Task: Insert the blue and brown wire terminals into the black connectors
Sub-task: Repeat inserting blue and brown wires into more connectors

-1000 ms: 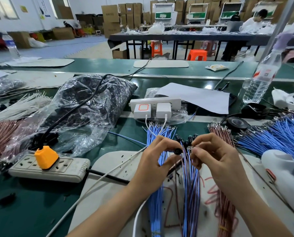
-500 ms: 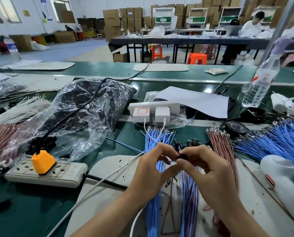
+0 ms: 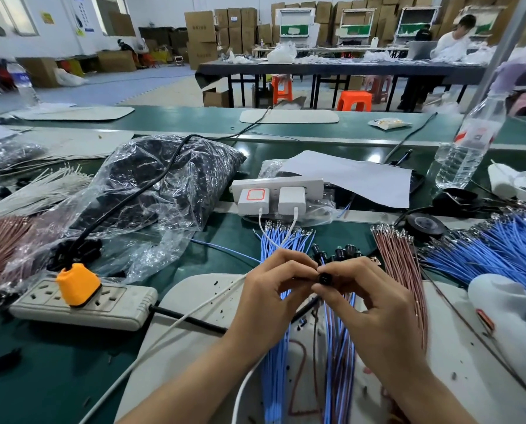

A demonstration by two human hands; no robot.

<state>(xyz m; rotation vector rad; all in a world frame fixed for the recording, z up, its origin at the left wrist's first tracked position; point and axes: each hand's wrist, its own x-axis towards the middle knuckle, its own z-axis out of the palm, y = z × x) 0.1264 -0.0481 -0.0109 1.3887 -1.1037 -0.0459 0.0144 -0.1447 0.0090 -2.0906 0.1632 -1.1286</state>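
Left hand (image 3: 274, 296) and right hand (image 3: 370, 304) meet at the fingertips, both pinching one small black connector (image 3: 324, 277) above the white mat (image 3: 191, 304). A wire probably enters it, but fingers hide the join. Blue wires (image 3: 274, 365) lie under the left hand and brown wires (image 3: 404, 270) just right of the hands, on the green table (image 3: 41, 377).

Over a white mat (image 3: 176, 332) on the green bench (image 3: 41, 362), the left hand (image 3: 274, 298) and right hand (image 3: 368, 304) meet fingertip to fingertip, both pinching a small black connector (image 3: 324, 277). Mixed blue and brown wires hang below it toward the viewer. A bundle of blue wires (image 3: 275, 347) lies under the left hand, and brown wires (image 3: 405, 270) lie just right of the right hand. More black connectors (image 3: 341, 252) sit just beyond the fingers. To the left, an orange plug (image 3: 77, 283) sits in a grey power strip (image 3: 81, 304).
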